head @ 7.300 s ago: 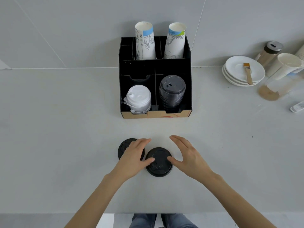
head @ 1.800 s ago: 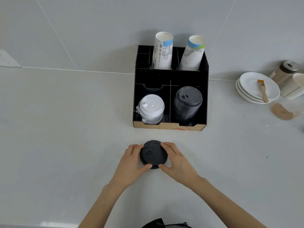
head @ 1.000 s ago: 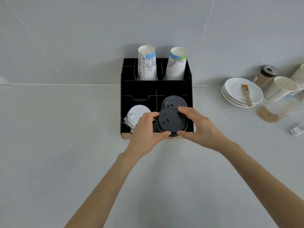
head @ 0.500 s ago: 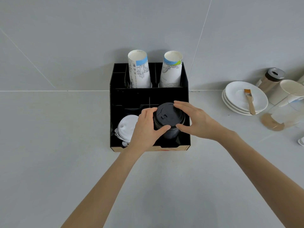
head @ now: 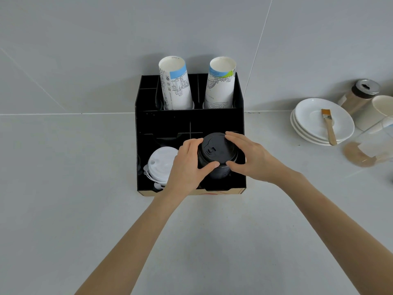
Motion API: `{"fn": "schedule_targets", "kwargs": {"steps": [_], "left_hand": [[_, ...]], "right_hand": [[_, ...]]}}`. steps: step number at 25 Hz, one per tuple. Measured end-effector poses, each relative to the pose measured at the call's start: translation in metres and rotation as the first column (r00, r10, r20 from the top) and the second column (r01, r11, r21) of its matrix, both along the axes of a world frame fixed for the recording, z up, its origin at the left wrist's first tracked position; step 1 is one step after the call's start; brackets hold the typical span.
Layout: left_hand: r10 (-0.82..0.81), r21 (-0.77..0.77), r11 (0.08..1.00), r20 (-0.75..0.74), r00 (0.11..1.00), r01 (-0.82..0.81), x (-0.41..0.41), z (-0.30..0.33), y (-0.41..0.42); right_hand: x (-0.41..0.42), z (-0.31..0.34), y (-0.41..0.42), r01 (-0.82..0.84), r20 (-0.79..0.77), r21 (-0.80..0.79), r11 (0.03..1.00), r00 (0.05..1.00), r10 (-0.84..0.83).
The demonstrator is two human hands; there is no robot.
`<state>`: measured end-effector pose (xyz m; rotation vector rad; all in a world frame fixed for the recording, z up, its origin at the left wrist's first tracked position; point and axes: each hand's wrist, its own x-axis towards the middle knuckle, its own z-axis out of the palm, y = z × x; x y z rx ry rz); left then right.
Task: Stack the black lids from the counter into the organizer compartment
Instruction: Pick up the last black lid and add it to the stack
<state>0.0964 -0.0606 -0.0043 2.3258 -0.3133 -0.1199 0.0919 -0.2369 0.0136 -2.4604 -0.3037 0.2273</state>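
- The black organizer (head: 189,122) stands at the back of the grey table (head: 63,188), against the wall, at 12 o'clock from the person.
- The black lids (head: 215,150) sit as a stack in the organizer's front right compartment; the top lid faces up with its sip tab showing.
- The left hand (head: 187,167) cups the stack from 9 o'clock, thumb pressed to the near side of the lids and fingers (head: 191,143) curled over the rim at the far left: a closed hold on the black lids.
- The right hand (head: 253,158) meets the stack from 3 o'clock, thumb at the near edge and fingers (head: 236,138) laid on the top rim, likewise holding the lids.
- The left wrist crosses over the front left compartment and covers part of the white lids (head: 161,165) stacked there, just beside the black ones at their 9 o'clock.
- Two tall stacks of paper cups (head: 177,86) (head: 220,86) rise from the back compartments at 12 o'clock, well clear of both hands.
- At 2 o'clock, apart from the organizer, lie stacked white saucers (head: 312,133) with a small brush (head: 328,126) resting across the top one.
- Beyond the saucers stand a brown shaker jar (head: 359,96) with a metal cap and a white cup (head: 376,111); a clear container (head: 374,145) with brown powder sits at the right edge.
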Motion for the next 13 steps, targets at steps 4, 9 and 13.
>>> {"fn": "schedule_targets", "kwargs": {"steps": [4, 9, 13], "left_hand": [[-0.004, -0.01, 1.0, -0.007, 1.0, 0.004, 0.0, -0.001, 0.0], [-0.025, -0.015, 1.0, -0.034, 0.999, 0.024, -0.001, 0.002, 0.002], [-0.064, 0.084, 0.994, -0.07, 0.996, 0.069, 0.004, 0.01, 0.005]], "right_hand": [[-0.003, 0.0, 0.005, 0.017, -0.018, 0.011, 1.0, 1.0, -0.017], [-0.008, 0.002, 0.011, 0.041, 0.003, -0.012, 0.999, 0.999, -0.041], [-0.009, 0.007, 0.016, 0.023, -0.028, -0.076, 0.997, 0.999, -0.025]]}}
